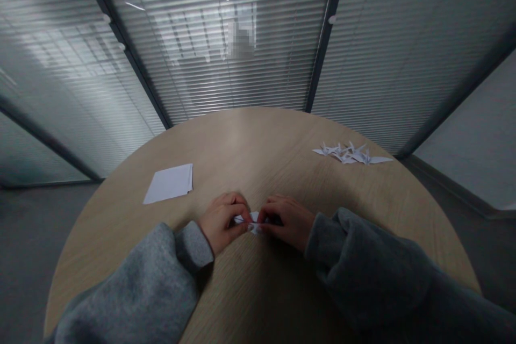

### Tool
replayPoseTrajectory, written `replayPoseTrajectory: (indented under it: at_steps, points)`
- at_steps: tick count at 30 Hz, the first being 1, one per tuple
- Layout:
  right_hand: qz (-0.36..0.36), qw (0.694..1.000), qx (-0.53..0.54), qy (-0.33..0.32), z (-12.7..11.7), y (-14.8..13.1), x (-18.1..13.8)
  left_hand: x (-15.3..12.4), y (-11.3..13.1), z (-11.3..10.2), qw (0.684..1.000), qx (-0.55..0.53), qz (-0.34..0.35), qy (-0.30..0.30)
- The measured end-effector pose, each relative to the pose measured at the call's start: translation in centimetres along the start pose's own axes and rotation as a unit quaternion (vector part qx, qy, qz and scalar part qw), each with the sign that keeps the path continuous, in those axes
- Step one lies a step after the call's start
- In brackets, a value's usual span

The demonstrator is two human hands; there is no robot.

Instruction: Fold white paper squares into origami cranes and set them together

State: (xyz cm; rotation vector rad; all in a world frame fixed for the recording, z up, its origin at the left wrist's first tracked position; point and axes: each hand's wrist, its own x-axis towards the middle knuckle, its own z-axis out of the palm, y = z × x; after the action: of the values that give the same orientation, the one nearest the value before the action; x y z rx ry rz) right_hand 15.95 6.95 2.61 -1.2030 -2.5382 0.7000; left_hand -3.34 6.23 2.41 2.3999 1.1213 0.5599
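Observation:
Between my two hands, just above the wooden table, is a small folded piece of white paper (254,217). My left hand (228,221) pinches its left side with thumb and fingers. From the other side, my right hand (285,219) grips it in the same way, so the fingertips almost meet. Much of the paper is hidden behind the fingers, and its exact folded shape cannot be made out. Both wrists come out of grey sleeves.
A stack of white paper sheets (169,183) lies left of my left hand on the round wooden table (250,145). Several folded white paper cranes (351,153) are heaped at the back right. Glass panels with blinds (242,75) stand behind the table's far edge.

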Motion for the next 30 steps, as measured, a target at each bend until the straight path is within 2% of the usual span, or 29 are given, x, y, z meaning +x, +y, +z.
replayPoseTrajectory:
  at_steps: [7,24,30]
  points:
    - [0.008,1.000,-0.007,0.009,-0.1,-0.5,-0.1,-0.1,-0.2,0.4,1.000,0.005,-0.004,0.027]
    - [0.028,0.999,0.028,0.018,-0.3,-0.5,0.0,-0.2,-0.3,0.5,0.999,0.012,-0.013,0.039]
    - [0.012,0.999,0.045,0.028,-0.2,-0.2,-0.1,-0.4,0.9,0.2,0.995,0.095,-0.016,0.032]
